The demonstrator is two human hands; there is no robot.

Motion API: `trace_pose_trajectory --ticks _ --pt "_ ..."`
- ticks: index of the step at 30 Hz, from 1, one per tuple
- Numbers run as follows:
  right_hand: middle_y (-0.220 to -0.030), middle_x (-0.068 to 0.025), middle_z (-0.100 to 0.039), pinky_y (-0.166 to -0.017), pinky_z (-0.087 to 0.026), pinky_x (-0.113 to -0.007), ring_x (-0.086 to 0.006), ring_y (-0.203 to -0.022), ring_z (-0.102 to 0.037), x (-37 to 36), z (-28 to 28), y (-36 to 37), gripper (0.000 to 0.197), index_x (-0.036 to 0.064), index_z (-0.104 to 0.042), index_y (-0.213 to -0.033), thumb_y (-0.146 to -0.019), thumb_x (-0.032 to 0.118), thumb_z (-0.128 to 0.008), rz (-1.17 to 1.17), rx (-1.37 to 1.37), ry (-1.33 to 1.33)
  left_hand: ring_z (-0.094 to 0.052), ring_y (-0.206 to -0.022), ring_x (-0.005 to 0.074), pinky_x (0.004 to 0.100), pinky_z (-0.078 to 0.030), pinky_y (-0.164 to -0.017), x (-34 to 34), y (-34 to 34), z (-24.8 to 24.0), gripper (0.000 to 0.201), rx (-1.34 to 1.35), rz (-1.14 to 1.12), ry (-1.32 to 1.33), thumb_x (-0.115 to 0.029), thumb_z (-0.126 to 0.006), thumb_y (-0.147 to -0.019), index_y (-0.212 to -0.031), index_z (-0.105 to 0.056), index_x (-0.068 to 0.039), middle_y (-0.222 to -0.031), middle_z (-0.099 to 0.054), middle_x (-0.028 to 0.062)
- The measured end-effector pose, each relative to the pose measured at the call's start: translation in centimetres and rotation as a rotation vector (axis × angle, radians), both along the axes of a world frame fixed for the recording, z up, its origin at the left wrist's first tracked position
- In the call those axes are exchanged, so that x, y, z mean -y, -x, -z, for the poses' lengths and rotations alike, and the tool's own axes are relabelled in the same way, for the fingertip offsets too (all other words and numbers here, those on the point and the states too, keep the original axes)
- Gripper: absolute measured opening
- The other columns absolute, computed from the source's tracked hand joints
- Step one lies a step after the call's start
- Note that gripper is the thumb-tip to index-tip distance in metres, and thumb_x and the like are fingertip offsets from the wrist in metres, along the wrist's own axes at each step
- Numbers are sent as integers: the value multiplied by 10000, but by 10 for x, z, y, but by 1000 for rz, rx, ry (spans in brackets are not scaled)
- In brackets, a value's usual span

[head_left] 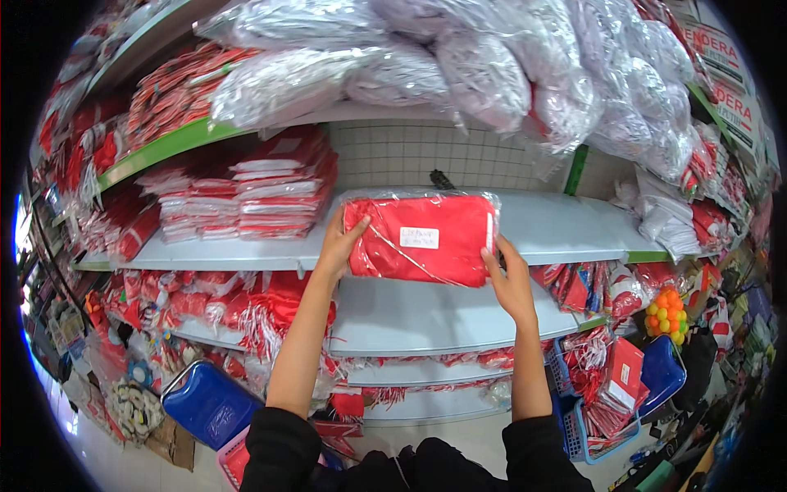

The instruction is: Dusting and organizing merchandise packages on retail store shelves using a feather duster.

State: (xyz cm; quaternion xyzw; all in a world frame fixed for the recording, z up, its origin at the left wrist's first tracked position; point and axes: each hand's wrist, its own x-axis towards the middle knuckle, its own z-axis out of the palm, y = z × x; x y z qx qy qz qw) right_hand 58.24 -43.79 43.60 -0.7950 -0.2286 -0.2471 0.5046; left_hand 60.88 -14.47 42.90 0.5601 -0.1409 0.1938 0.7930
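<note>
Between my two hands is a packet of folded red cloth [418, 261] in see-through plastic, with a small white label on its face. My left hand [338, 244] grips its left edge, thumb on the front. At the right edge my right hand [510, 283] holds it the same way, thumb against the front. The packet is raised in front of the middle shelf [561, 221], its label side toward me. To its left on that shelf, red and white cloth packets [283, 184] lie in tall stacks.
Bulky plastic-wrapped white bundles [484, 78] overhang from the upper shelf. Lower shelves [410, 320] hold red fringed goods [266, 316]. Blue baskets [578, 430] with red packets stand at lower right; a blue bin [209, 402] and pink basket [234, 459] are at lower left.
</note>
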Motion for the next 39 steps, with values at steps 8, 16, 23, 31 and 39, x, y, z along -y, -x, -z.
trace_pose_trajectory --ticks 8,16,23,31,39 --pt "-1068 -231 -479 -815 -405 -496 -378 -1005 -469 5 12 -66 227 56 -595 -1006 -820 136 -493 455 -161 775 -557 -923 133 272 -463 -806 18 -55 23 348 -71 -93 -154 -105 -608 -814 -1129 -478 -32 -1040 -574 68" --pt "-840 -235 -595 -707 -473 -430 -380 -816 -577 -2 21 -78 295 41 -570 -1050 -826 224 -515 468 -136 551 -551 -895 122 261 -462 -781 17 -49 20 301 -56 -45 -5 -57 -571 -834 -1115 -473 -13 -1019 -566 59" --pt "-861 -262 -591 -714 -451 -427 -432 -821 -556 63 49 -53 426 -1 -495 -1145 -819 265 -560 449 -107 333 -550 -901 128 267 -465 -786 17 -49 21 311 -21 -26 -1 -69 -575 -836 -1122 -466 -8 -1033 -561 62" --pt "-503 -17 -432 -394 -345 -297 -111 -454 -478 31 139 -4 237 -29 -490 -1018 -858 129 -419 217 -283 -435 -530 -917 115 284 -450 -802 25 -52 20 327 -1 -136 -106 -246 -516 -892 -1107 -476 -3 -1028 -557 70" --pt "-622 -251 -509 -575 -392 -417 -404 -597 -518 -51 136 37 337 -31 -455 -1107 -847 183 -448 -375 -341 146 -536 -946 204 331 -428 -839 -2 -65 35 874 -120 -137 219 -746 -274 -759 -1149 -457 15 -1062 -542 134"
